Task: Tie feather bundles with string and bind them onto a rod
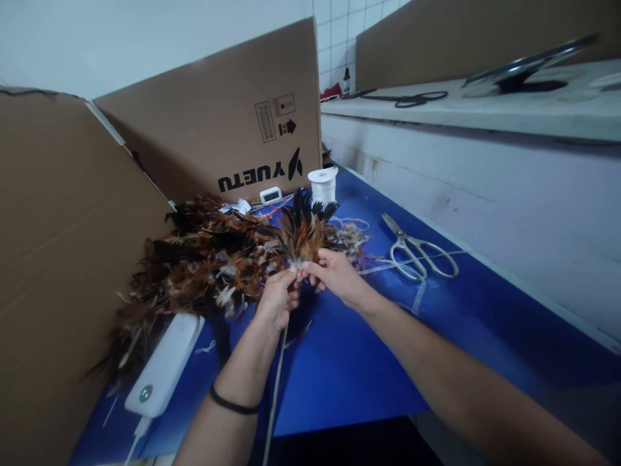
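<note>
My left hand (280,299) pinches the bound lower end of a feather bunch (303,226), whose brown and black feathers fan upward. Fingers of my right hand (334,273) close on the same end from the right, where a bit of red shows between the fingertips. A pale cord (276,388) hangs below my left hand toward the table's front edge. Left of and behind both hands lies a large pile of brown and black feathers (194,259). Silver scissors (420,252) rest on the blue table to the right, over thin white ribbon (383,266).
A white ribbon spool (323,186) and a small white clock-like device (270,195) stand behind the feathers. The white power bank (165,366) with a cable lies front left. Cardboard boxes (208,116) wall the left and back. A white ledge (524,107) runs along the right.
</note>
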{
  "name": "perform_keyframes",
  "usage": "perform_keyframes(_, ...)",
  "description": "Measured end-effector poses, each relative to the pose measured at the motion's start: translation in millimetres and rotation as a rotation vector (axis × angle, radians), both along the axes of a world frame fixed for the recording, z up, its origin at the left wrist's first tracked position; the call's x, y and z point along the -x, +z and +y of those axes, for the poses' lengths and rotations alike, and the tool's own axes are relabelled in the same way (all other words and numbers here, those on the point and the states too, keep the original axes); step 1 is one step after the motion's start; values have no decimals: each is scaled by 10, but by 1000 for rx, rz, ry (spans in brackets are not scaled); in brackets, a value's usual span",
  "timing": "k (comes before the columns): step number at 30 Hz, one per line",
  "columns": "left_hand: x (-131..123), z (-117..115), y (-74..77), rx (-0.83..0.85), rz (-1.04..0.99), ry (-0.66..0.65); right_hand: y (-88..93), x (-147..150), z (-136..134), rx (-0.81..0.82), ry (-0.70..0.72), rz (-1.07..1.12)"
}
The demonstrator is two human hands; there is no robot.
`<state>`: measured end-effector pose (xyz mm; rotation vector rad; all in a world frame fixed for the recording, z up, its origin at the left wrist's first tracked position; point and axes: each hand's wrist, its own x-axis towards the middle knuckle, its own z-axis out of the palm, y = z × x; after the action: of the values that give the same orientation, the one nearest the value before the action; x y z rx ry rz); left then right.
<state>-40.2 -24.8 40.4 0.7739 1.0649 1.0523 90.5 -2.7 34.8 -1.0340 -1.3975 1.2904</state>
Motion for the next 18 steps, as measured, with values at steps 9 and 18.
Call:
perform_keyframes(9, -11, -1, -57, 13, 38, -12, -144, 2, 36, -120, -98, -158)
perform_keyframes(18, -15, 1, -81, -3, 117, -12, -148, 31, -18, -106, -124, -188)
